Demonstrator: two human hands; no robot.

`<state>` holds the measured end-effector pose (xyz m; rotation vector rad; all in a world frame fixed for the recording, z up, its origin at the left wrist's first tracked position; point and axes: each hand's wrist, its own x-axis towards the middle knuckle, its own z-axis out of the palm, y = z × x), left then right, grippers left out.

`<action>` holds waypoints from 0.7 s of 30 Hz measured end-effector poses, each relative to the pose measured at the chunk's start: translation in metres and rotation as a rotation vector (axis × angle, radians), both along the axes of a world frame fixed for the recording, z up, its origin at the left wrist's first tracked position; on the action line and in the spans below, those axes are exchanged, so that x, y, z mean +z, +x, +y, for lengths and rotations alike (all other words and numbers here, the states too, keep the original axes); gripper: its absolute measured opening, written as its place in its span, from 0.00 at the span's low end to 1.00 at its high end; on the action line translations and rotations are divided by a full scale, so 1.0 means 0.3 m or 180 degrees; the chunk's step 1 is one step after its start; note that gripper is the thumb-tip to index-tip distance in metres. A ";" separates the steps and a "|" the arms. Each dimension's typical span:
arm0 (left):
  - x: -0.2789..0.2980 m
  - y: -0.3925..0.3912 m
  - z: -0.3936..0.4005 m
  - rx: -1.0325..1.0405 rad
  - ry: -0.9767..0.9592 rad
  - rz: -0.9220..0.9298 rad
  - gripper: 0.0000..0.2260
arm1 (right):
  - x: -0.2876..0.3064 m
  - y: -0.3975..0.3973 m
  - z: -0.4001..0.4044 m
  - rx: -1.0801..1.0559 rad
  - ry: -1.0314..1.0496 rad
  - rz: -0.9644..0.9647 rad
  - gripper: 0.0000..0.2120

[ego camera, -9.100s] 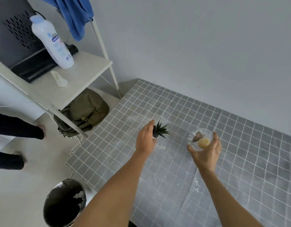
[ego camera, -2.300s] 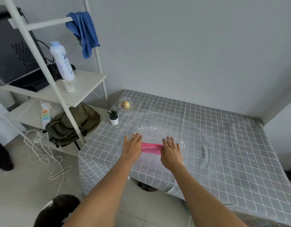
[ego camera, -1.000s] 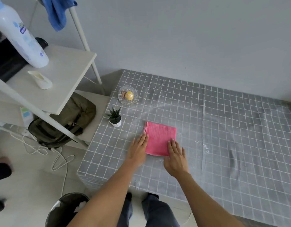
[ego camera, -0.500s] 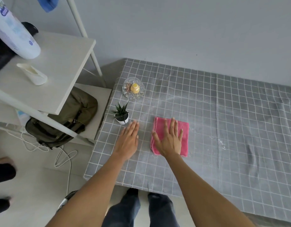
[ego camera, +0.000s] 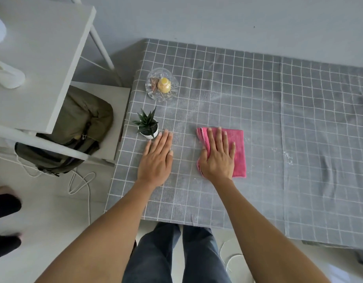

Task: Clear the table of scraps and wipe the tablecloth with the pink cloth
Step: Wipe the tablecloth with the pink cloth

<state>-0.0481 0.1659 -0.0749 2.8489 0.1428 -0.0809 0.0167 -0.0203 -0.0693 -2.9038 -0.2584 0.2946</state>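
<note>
The right hand [ego camera: 217, 158] lies flat and open on the folded pink cloth [ego camera: 236, 152], pressing it onto the tablecloth [ego camera: 258, 99]. The left hand [ego camera: 157, 160] rests flat and open beside it, holding nothing. To wipe well, I think it should push the cloth toward the white crumbs [ego camera: 288, 156], pressing evenly, and miss the little plant [ego camera: 147, 125].

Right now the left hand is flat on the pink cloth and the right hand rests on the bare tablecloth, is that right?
No, the hands are swapped. In the head view the right hand is flat on the pink cloth, and the left hand rests on the bare tablecloth.
</note>
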 end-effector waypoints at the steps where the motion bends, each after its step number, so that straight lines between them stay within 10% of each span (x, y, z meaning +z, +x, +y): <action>1: -0.001 0.001 0.001 0.0001 0.0000 -0.0002 0.24 | -0.001 0.004 -0.019 -0.0002 -0.0019 -0.0007 0.30; 15: -0.014 -0.001 0.003 0.0029 0.0101 -0.0094 0.24 | 0.008 0.056 -0.001 -0.1945 0.0307 0.0034 0.27; 21: -0.014 -0.001 0.001 0.0054 0.0135 -0.0091 0.24 | 0.005 -0.003 0.175 -0.0486 0.0190 0.0055 0.28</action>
